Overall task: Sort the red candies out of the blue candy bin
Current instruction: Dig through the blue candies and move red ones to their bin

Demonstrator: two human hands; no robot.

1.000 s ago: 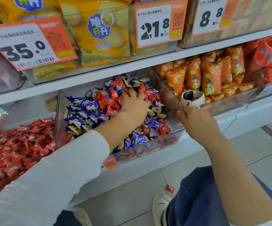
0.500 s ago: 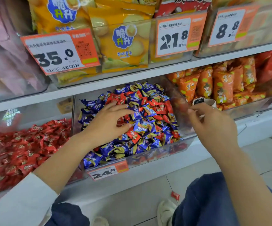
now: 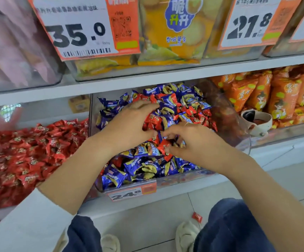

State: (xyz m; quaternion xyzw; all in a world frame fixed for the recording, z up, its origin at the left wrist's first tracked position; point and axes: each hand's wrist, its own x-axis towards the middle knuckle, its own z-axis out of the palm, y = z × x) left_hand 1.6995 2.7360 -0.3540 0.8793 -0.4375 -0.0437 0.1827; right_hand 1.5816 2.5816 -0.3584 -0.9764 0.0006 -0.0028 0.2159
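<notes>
White shop shelving [image 3: 147, 77] with orange price tags [image 3: 85, 28] above a pale tiled floor [image 3: 162, 211].

Bright, even shop light from overhead, soft shadows only under the shelf lip [image 3: 147, 82], faint glare on the clear bin walls [image 3: 38, 113], motion blur smearing the far left edge, wide-angle bending at the borders, price tags [image 3: 78, 31] slightly soft

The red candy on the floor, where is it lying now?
In the head view, the red candy lies on the floor tiles at lower right, below the blue candy bin, just above the pale shoe.
</notes>
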